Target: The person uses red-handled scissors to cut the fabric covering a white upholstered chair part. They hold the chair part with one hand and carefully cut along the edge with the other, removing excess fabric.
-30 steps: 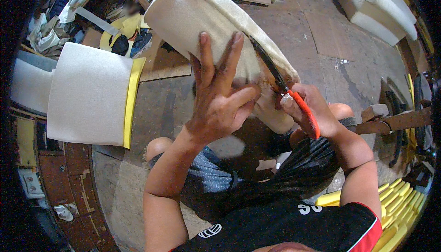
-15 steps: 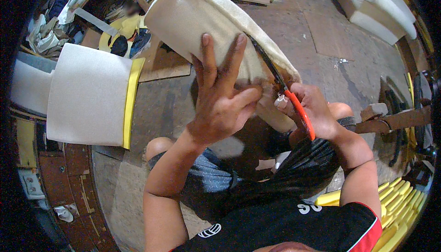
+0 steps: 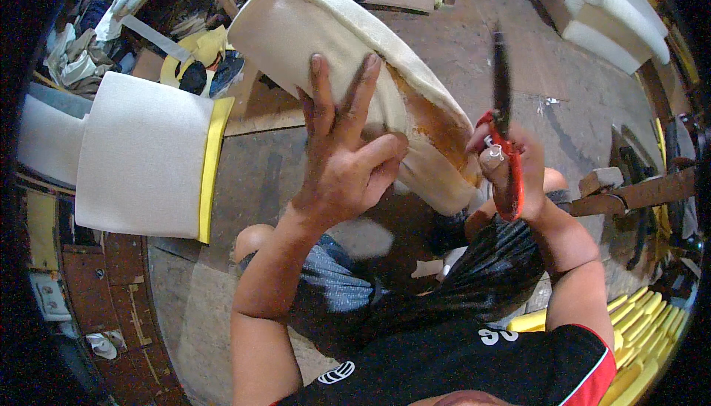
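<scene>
A cream upholstered furniture part [image 3: 296,32], long and rounded, lies tilted across the middle, with a raised piped edge. Along its right side the fabric gapes, showing a brown inner surface [image 3: 426,113]. My left hand [image 3: 341,147] rests on the cream cover with its fingers spread and its thumb near the loose fabric. In my right hand [image 3: 522,158] is a pair of scissors [image 3: 503,80] with red handles, the dark blades pointing up and away, apart from the fabric. The blades look closed together, slightly blurred.
To the left stands a pale grey cushioned panel [image 3: 144,154] with a yellow foam edge [image 3: 215,169]. Yellow foam strips [image 3: 644,332] lie at lower right, beside a wooden bar [image 3: 637,193]. Another white upholstered piece [image 3: 615,25] sits far right; piled cloth [image 3: 81,58] lies far left.
My right hand has drawn the scissors out of the fabric gap to the right and turned the blades upward. My left hand and the cream part have shifted slightly left; the gap shows more brown.
</scene>
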The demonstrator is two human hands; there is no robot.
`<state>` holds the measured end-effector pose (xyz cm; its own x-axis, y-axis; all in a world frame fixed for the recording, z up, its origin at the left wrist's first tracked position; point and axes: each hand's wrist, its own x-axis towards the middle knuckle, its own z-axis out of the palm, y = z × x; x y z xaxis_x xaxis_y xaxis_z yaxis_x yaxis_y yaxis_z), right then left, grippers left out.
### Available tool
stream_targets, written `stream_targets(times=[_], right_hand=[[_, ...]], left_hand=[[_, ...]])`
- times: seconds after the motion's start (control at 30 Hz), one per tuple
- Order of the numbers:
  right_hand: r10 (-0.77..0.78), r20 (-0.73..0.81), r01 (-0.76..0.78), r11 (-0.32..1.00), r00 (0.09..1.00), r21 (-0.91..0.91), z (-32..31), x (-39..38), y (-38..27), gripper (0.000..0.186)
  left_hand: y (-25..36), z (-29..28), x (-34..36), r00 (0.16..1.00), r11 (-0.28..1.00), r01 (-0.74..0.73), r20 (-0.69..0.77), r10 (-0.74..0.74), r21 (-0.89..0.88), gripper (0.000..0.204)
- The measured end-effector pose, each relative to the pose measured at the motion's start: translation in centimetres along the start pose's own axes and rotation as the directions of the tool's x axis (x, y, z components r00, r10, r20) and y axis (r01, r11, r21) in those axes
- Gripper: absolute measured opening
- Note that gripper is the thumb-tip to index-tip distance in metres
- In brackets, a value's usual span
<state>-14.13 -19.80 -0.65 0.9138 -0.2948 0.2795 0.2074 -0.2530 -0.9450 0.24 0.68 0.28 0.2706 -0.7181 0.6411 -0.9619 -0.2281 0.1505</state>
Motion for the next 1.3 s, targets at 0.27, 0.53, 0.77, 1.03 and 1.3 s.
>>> stream_targets(times=[0.27,0.53,0.77,1.03,1.3], right_hand=[[-0.451,-0.178,0.334,0.826,0.874,-0.454,0.4,2.8,0.9,0.031],[-0.300,-0.070,0.223,0.827,0.951,-0.517,-1.2,1.8,1.7,0.027],[-0.160,-0.205,0.082,0.936,0.966,-0.343,-4.0,2.9,0.5,0.011],[-0.091,0.107,0.115,0.962,0.990,-0.248,-4.3,2.1,-0.7,0.017],[-0.022,0.467,0.148,0.960,0.884,-0.236,-4.0,2.4,-0.5,0.026]], left_hand=[[3.3,2.7,-1.4,0.998,0.998,-0.051,0.033,0.051,0.022,0.009],[5.1,4.3,-2.5,0.985,0.989,-0.139,0.108,0.134,0.042,0.015],[6.8,5.5,-3.7,0.986,0.983,-0.151,0.079,0.144,0.105,0.014],[2.4,1.9,-2.2,0.954,0.998,0.055,-0.297,-0.052,0.003,0.058],[2.5,-0.2,-2.0,0.970,0.993,0.072,-0.237,-0.049,0.089,0.053]])
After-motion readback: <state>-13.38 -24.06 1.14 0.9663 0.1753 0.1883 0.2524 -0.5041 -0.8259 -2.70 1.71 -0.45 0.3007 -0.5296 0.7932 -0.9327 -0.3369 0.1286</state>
